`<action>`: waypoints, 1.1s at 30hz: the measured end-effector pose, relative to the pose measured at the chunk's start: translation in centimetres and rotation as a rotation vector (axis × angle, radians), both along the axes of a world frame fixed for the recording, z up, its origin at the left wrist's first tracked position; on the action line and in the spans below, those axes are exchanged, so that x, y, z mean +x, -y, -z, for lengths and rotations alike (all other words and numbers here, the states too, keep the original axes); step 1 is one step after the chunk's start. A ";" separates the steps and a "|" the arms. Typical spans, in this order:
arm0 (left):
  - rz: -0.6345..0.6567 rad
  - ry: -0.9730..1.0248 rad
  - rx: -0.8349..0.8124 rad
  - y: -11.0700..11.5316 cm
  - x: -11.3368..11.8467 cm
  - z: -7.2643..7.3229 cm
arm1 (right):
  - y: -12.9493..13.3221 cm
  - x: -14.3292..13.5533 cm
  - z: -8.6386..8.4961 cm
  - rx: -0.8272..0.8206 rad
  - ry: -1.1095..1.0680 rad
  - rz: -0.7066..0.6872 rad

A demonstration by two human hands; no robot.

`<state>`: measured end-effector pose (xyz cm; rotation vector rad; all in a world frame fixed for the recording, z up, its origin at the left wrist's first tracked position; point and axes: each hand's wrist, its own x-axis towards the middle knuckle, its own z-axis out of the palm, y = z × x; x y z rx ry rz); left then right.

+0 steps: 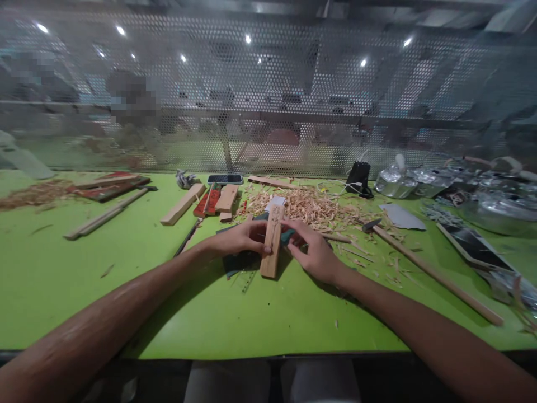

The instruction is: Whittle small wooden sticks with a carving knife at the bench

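Observation:
A narrow wooden block (272, 242) with a drawn design on its top face lies lengthwise on the green table (126, 280), over a dark mat (239, 261). My left hand (241, 238) grips its left side near the far end. My right hand (312, 252) holds its right side, fingers curled against the wood. A clear ruler (248, 280) pokes out from under the mat beside the block.
Wood shavings (310, 207) are heaped behind the block. A long-handled hammer (432, 271) lies to the right, several wood pieces (182, 204) and a phone (225, 179) at the back, sticks (107, 215) at left, foil containers (495, 207) far right. A perforated metal screen (268, 89) backs the table.

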<state>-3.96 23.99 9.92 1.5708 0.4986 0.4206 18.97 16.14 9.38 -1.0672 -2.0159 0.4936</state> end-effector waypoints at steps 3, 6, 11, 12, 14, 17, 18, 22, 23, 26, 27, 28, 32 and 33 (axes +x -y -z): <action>0.005 0.004 0.005 0.0 0.0 0.0 | 0.1 0.0 0.0 -0.020 -0.011 0.011; -0.010 -0.009 0.012 0.1 -0.1 -0.1 | 0.2 0.0 -0.1 -0.036 -0.021 0.001; -0.081 -0.059 0.033 0.4 -0.2 -0.3 | 0.3 -0.1 -0.1 -0.004 -0.023 -0.027; -0.087 -0.062 0.034 0.4 -0.2 -0.3 | 0.3 -0.1 -0.2 0.001 -0.022 -0.029; -0.090 -0.069 0.037 0.4 -0.1 -0.3 | 0.2 -0.1 -0.2 -0.005 -0.023 -0.035; -0.077 -0.076 0.054 0.3 -0.2 -0.3 | 0.3 0.0 -0.4 -0.042 -0.043 -0.054; -0.074 -0.079 0.063 0.3 -0.3 -0.3 | 0.3 0.0 -0.4 -0.060 -0.047 -0.066; -0.066 -0.099 0.107 0.2 -0.6 -0.3 | 0.6 0.0 -0.6 -0.087 -0.030 -0.104; -0.063 -0.109 0.120 0.1 -0.7 -0.2 | 0.6 0.0 -0.6 -0.085 -0.025 -0.109; -0.062 -0.134 0.158 0.0 -0.7 0.0 | 0.7 -0.1 -0.6 -0.086 -0.023 -0.115; -0.063 -0.138 0.168 -0.1 -0.7 0.1 | 0.7 -0.1 -0.6 -0.087 -0.022 -0.116; -0.065 -0.138 0.177 -0.1 -0.8 0.2 | 0.7 -0.1 -0.6 -0.086 -0.021 -0.115; -0.106 -0.151 0.221 -0.1 -0.8 0.2 | 0.6 0.0 -0.6 -0.074 -0.019 -0.136; -0.122 -0.154 0.228 0.0 -0.8 0.1 | 0.6 0.0 -0.6 -0.070 -0.020 -0.141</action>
